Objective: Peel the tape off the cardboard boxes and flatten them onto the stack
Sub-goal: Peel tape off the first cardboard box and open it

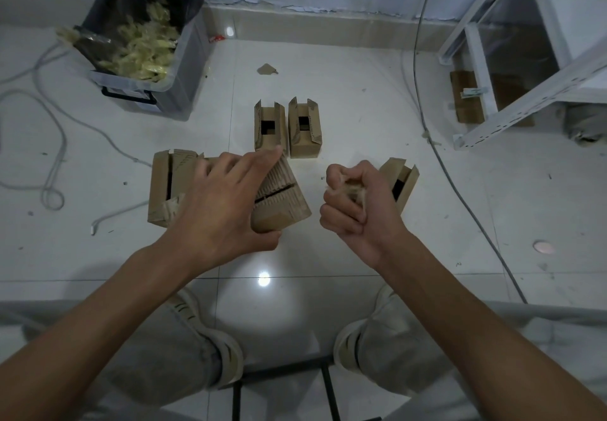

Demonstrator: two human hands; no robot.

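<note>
Left hand (226, 204) gripping cardboard box (282, 200) on floor, right hand (358, 210) clenched around crumpled tape (353, 190)

Dim overhead light, floor (295, 69) glare, fisheye edges
</note>
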